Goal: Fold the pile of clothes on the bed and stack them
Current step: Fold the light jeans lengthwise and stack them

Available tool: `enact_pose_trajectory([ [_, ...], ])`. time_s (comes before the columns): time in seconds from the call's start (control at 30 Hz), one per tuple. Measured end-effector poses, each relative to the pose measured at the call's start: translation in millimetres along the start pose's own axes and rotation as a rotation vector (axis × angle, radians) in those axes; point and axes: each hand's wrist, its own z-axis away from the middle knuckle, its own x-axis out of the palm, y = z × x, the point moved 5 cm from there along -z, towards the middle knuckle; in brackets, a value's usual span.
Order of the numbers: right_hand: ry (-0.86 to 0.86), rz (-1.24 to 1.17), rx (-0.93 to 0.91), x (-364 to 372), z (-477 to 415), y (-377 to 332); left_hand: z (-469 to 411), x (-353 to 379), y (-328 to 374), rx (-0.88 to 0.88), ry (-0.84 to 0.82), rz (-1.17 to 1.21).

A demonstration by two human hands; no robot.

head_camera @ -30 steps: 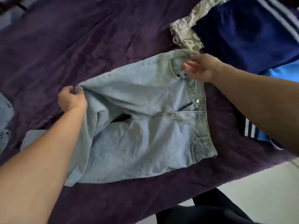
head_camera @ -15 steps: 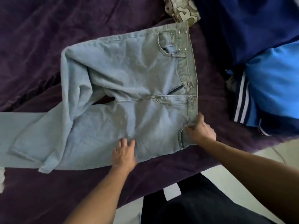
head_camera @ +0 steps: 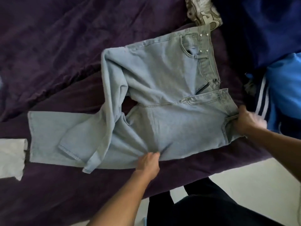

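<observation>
Left hand (head_camera: 149,162) pinches a bunch of denim at the near thigh of the pale jeans (head_camera: 162,75), forearm reaching in from below; right hand (head_camera: 246,121) grips their waistband corner. Jeans lie spread on the purple bedspread (head_camera: 57,46).

The left hand (head_camera: 149,162), flat before, now bunches up the jeans (head_camera: 171,75).

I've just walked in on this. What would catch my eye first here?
Light blue jeans lie spread across the middle of the dark purple bedspread, one leg doubled back. The left hand pinches their near edge and the right hand grips the waistband. At the right lies a heap of blue clothes.
</observation>
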Motion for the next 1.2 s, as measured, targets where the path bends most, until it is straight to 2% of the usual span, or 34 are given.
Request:
enact_pose_trajectory([
  [0.07,-0.047,0.044,0.015,-12,7,-16,8,5,-8,0.019,-0.068,0.139],
  [0.1,-0.048,0.067,0.003,-18,13,-28,12,0,-18,0.007,-0.045,0.200],
  [0.13,-0.017,0.100,-0.030,-23,21,-42,15,-8,-32,-0.017,0.028,0.252],
  [0.2,0.083,0.159,-0.147,-34,44,-81,27,-33,-74,-0.101,0.282,0.306],
  [0.27,0.139,0.099,-0.286,-36,72,-130,44,-52,-130,-0.221,0.476,0.280],
  [0.33,0.062,-0.050,-0.385,-25,103,-186,60,-57,-190,-0.337,0.477,0.170],
  [0.4,-0.093,-0.229,-0.420,-7,134,-247,69,-45,-246,-0.368,0.360,0.017],
  [0.47,-0.215,-0.413,-0.395,12,165,-304,73,-25,-288,-0.307,0.258,-0.107],
  [0.57,-0.432,-0.822,-0.243,62,213,-386,73,15,-338,-0.247,0.217,-0.214],
  [0.63,-0.510,-1.013,-0.089,94,235,-429,68,33,-359,-0.211,0.270,-0.221],
  [0.7,-0.470,-1.140,0.064,105,243,-458,61,33,-371,-0.158,0.377,-0.200],
  [0.8,-0.476,-1.314,0.114,81,246,-494,57,19,-383,-0.077,0.463,-0.103],
  [0.93,-0.463,-1.418,-0.046,-8,239,-561,62,-29,-426,-0.063,0.587,0.032],
  [1.0,-0.415,-1.438,-0.133,-55,226,-602,65,-57,-460,-0.147,0.668,0.102],
  [1.07,-0.409,-1.442,-0.196,-88,219,-639,65,-79,-496,-0.310,0.697,0.247],
  [1.13,-0.443,-1.379,-0.294,-101,216,-667,59,-88,-527,-0.459,0.645,0.454],
  [1.2,-0.465,-1.289,-0.409,-95,219,-683,51,-83,-543,-0.535,0.550,0.637],
])
